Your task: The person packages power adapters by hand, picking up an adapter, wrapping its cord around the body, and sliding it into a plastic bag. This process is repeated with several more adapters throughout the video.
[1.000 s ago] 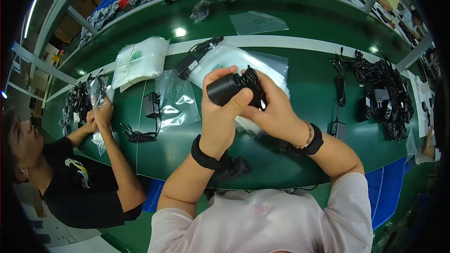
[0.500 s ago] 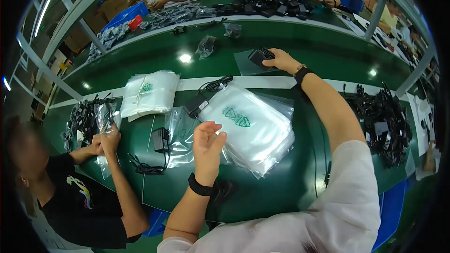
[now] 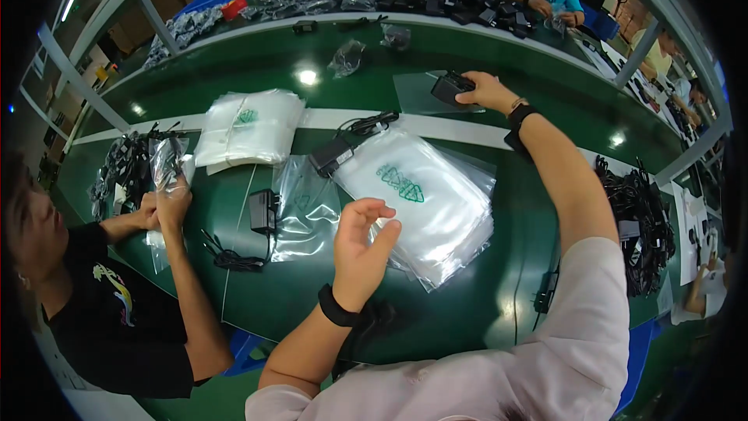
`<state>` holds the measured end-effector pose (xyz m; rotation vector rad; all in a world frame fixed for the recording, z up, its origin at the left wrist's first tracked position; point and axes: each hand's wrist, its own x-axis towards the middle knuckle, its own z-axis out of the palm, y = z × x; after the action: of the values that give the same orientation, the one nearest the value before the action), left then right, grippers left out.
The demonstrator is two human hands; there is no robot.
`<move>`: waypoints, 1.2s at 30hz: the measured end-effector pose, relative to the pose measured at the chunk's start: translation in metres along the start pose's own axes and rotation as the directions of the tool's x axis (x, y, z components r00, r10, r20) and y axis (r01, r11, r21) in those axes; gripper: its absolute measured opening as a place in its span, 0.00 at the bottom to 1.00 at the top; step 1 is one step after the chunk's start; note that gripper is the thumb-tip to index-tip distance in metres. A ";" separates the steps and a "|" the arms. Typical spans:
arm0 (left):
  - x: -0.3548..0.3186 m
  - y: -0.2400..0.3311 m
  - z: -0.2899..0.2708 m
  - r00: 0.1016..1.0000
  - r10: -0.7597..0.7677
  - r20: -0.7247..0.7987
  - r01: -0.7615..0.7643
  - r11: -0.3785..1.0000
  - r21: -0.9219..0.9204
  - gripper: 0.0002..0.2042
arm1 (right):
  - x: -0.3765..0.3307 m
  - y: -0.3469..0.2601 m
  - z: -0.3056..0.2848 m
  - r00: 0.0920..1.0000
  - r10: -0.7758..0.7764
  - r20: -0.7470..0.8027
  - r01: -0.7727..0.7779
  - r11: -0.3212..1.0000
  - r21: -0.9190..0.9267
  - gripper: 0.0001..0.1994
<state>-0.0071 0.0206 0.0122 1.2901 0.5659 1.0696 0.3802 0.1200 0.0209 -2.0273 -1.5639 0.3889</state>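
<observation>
Out at one o'clock on the green desk (image 3: pixel 545 93), your right hand (image 3: pixel 487 92) has its grip clenched around a black adapter (image 3: pixel 450 87); your left hand (image 3: pixel 362 253) hovers released, fingers curled, over the stack of clear bags (image 3: pixel 425 199).

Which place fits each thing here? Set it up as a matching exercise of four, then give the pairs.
Things:
1. right hand
2. left hand
3. stack of clear bags
4. heap of black cables

Places:
A. far right of the table
B. on a black adapter, far across the table
C. raised, empty, over the bags' near edge
D. centre of the table

Pairs: 1-B, 2-C, 3-D, 4-A
</observation>
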 end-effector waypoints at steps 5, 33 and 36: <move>-0.003 0.000 0.004 0.996 0.092 -0.003 -0.092 0.994 0.051 0.14 | 0.028 0.063 0.025 0.996 0.044 -0.071 -0.030 0.982 0.186 0.24; -0.022 0.032 -0.010 0.713 -0.332 0.618 0.690 0.488 -0.534 0.40 | -0.226 -0.146 -0.020 0.944 -0.161 -0.288 0.328 0.554 0.765 0.26; -0.030 0.022 -0.011 0.665 -0.430 0.611 0.746 0.430 -0.508 0.44 | -0.231 -0.148 -0.019 0.954 -0.177 -0.241 0.299 0.543 0.785 0.27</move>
<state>-0.0364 -0.0021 0.0237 0.4405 0.1891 0.2901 0.2067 -0.0786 0.0989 -1.0607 -1.2008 0.6965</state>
